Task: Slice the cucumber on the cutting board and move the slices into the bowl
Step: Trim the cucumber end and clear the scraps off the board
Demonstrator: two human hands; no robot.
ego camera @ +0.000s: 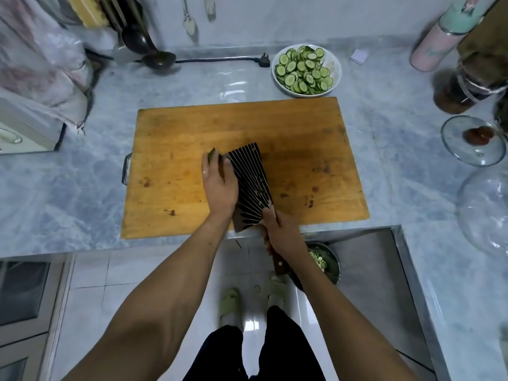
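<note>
Our left hand (220,180) curls its fingers over the cucumber (214,154) stub; our right hand (280,235) grips the cleaver (247,185). We keep fingertips tucked, cuts thin.

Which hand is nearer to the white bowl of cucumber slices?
Left, narrowly. The left hand grips the cucumber mid-board, nearer the white bowl at the board's far right corner. The right hand grips the cleaver at the near edge.
</note>
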